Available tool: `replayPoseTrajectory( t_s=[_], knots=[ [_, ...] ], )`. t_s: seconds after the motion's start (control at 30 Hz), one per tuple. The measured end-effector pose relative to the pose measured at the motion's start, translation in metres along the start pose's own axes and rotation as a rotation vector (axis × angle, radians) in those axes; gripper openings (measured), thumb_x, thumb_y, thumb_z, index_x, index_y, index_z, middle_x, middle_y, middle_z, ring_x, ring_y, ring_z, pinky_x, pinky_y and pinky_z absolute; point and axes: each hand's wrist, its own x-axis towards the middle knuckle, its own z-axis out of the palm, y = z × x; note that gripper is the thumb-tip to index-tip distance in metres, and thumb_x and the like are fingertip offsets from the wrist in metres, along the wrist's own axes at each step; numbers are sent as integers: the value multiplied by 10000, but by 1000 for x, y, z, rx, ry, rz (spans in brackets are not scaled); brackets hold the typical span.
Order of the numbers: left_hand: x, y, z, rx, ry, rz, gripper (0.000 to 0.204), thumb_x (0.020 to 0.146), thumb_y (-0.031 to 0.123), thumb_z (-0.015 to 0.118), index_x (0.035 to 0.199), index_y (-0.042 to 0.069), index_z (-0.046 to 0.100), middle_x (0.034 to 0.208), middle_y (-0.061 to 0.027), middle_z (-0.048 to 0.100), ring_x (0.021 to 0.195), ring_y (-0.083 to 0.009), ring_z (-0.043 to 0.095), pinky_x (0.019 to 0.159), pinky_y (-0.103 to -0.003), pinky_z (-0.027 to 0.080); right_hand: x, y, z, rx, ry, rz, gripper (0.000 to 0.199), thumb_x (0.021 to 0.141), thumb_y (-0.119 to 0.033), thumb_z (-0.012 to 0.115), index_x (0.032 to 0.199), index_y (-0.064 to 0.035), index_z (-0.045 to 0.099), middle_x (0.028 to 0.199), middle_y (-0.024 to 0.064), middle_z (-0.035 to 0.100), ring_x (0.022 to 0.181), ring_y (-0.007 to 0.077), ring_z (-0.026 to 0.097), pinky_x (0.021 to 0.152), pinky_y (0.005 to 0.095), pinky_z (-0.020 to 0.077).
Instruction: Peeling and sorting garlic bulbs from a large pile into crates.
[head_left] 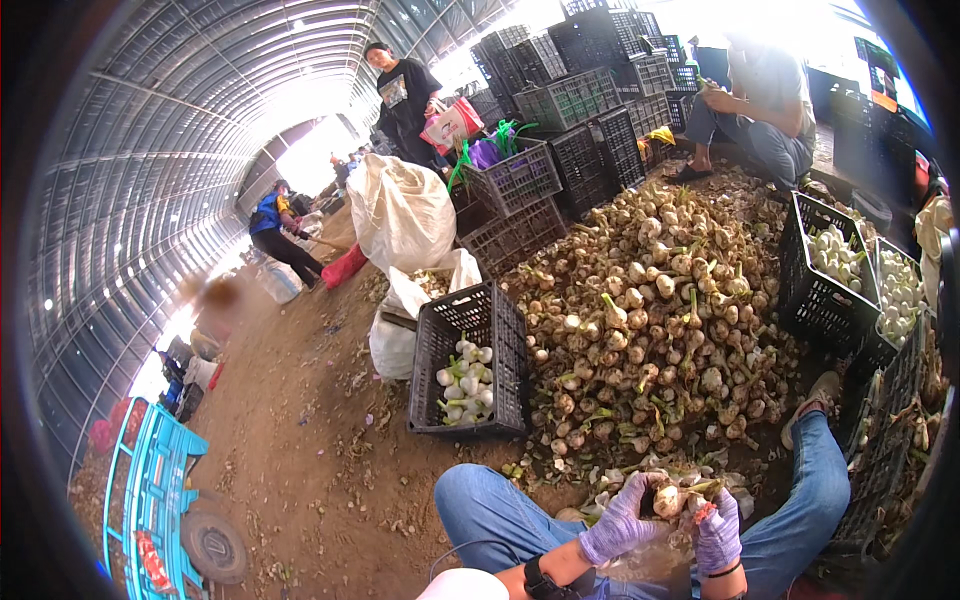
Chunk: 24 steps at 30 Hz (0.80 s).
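Observation:
Both my hands wear purple gloves and meet over my lap between my blue-jeaned knees. My left hand (620, 518) and my right hand (717, 528) together grip one dirty garlic bulb (668, 500) with a green stalk stub. Loose papery skins lie under it. Just ahead spreads a big heap of unpeeled garlic bulbs (655, 320). To my left stands a black plastic crate (500, 335) holding several clean white bulbs (466, 385).
More black crates with white garlic (835, 262) stand at my right. White sacks (400, 210) and stacked empty crates (575, 100) fill the back. One person sits beyond the heap (765, 100), another stands (405, 95). A blue cart (150, 500) is at lower left on the dirt floor.

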Motion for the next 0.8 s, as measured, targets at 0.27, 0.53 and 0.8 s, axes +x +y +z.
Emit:
replayPoseTrajectory(
  t_s=[0.27,0.53,0.8],
  knots=[
    [1,-2,-3,32,3,-10,652,694,44,752,1231,68,383,1186,-47,489,1080,-141,484,948,-299,404,1,-4,7,-25,-2,-12,410,837,-140,589,1194,-1,444,768,-2,510,624,78,495,568,208,440],
    [-9,5,10,-95,3,6,620,708,76,751,1213,67,391,1101,-37,504,1017,-123,488,897,-284,416,-11,-1,0,-70,-5,-49,545,785,-309,662,1184,6,466,814,-15,542,670,57,506,610,189,434],
    [2,47,14,-87,104,53,683,596,-15,772,1169,95,418,1092,-57,527,1003,-185,543,859,-326,485,-16,-24,47,-42,121,-21,567,831,-366,594,1255,-26,436,1165,42,526,1024,133,525,861,279,435]
  ],
)
